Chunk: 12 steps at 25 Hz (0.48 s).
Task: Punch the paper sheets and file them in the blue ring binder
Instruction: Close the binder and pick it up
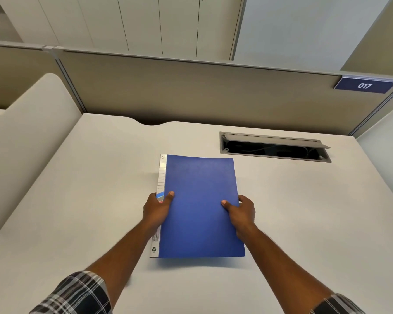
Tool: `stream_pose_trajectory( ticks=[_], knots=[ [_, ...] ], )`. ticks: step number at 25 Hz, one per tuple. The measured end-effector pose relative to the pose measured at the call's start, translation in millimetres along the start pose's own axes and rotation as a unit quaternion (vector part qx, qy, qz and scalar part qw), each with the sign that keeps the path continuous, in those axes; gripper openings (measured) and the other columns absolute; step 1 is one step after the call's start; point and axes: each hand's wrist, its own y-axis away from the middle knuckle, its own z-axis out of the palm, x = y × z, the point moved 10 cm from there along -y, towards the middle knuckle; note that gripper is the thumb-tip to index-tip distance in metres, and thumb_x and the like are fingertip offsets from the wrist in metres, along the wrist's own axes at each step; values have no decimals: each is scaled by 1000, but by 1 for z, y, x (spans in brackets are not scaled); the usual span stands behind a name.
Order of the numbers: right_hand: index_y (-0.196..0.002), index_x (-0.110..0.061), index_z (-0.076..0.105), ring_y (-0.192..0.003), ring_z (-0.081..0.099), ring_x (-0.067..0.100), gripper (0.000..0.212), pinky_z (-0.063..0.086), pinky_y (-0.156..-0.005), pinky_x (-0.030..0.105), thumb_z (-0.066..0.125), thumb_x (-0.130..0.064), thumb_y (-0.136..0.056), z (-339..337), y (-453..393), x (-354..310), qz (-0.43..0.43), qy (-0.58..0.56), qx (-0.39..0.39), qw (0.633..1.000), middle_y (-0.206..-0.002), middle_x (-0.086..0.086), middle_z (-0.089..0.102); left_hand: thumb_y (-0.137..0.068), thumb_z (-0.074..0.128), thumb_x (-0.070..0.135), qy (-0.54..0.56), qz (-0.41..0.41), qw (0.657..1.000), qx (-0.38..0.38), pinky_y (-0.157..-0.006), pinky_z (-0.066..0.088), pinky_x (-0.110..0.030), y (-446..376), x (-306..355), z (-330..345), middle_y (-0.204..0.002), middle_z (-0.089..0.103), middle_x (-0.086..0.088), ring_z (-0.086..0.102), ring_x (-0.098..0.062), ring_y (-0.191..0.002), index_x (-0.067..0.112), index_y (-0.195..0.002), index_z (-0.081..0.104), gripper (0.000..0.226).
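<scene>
The blue ring binder (pixel 200 200) is closed, cover up, with a white label strip along its spine on the left. It is held over the middle of the white desk (pixel 77 189); its near edge casts a shadow on the surface. My left hand (pixel 157 211) grips the spine side, thumb on the cover. My right hand (pixel 241 211) grips the opposite edge, thumb on top as well. No paper sheets or hole punch are in view.
An open cable hatch (pixel 275 147) is set into the desk at the back right. A beige partition (pixel 191 91) with a blue "017" plate (pixel 364 85) stands behind the desk. Rounded side screens flank it left and right.
</scene>
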Motion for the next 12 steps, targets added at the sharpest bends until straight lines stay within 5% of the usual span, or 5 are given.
stream_pose_trajectory(
  ticks=[9,12],
  knots=[
    [-115,-13,68,-98,72,29,28,61,-92,49,72,-22,-89,92,-40,-53,24,-48,-12,998,-113,4,74,-96,58,41,-72,54,996,13,-93,52,-43,-83,44,-65,-126,63,-10,62,-32,-108,12,-131,51,46],
    [-98,-19,73,-90,74,26,13,63,-75,38,66,-14,-88,121,-57,-72,25,-71,-24,997,-103,1,77,-95,60,39,-84,74,993,22,-87,51,-38,-113,61,-83,-129,63,-8,62,-27,-103,13,-130,52,44]
  ],
)
